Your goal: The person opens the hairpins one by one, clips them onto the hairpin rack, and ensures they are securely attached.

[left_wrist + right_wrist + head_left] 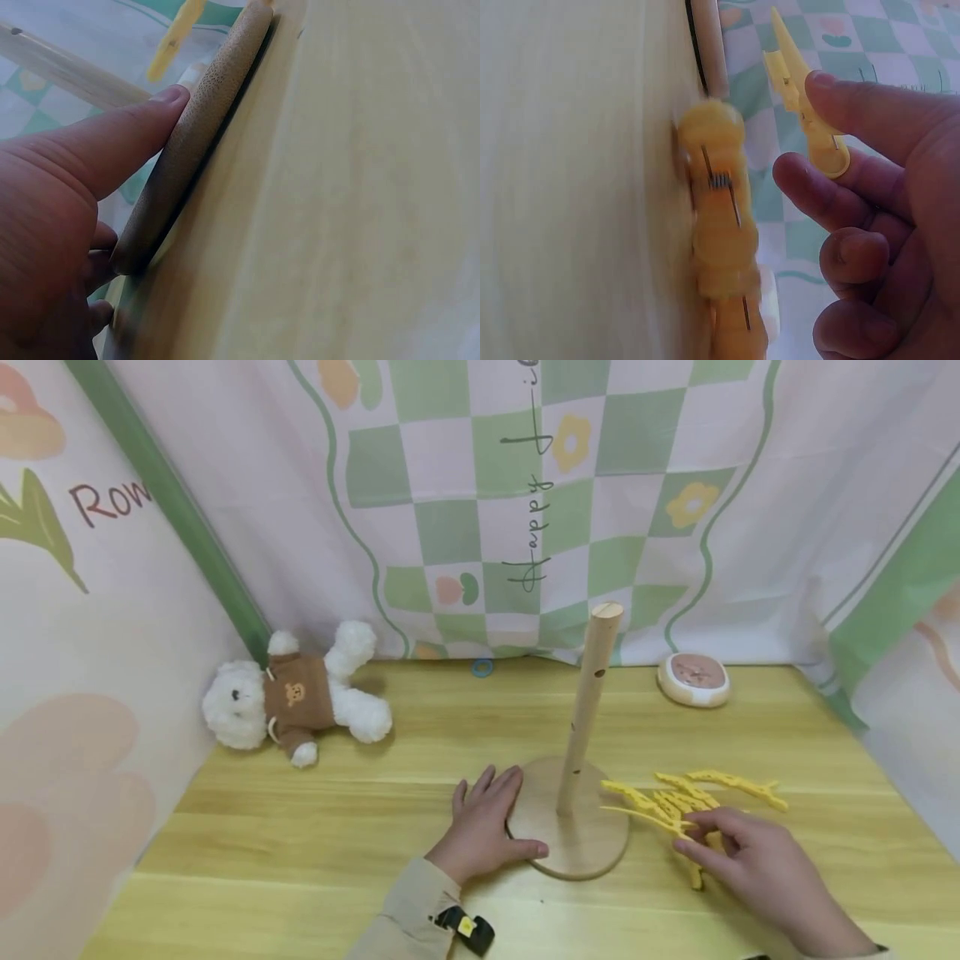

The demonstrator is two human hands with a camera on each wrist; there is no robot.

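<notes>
A round wooden base (540, 793) carries an upright wooden pole (587, 710) with small holes along it. My left hand (489, 822) rests at the left side of the base, fingers spread and thumb lying over its front edge. In the left wrist view the thumb (142, 124) presses on the base's rim (199, 142). To the right of the pole, my right hand (757, 864) pinches a yellow hair clip (806, 112) between thumb and forefinger, its pointed end facing away. Several more yellow hair clips (738, 779) with metal springs lie in a loose pile beside the base.
At the back left a white plush dog (300, 693) in a brown shirt lies on its side. A round pink-and-white device (693, 679) sits at the back right. A small blue ring (482, 668) lies by the curtain (510, 518) behind the wooden table (292, 852).
</notes>
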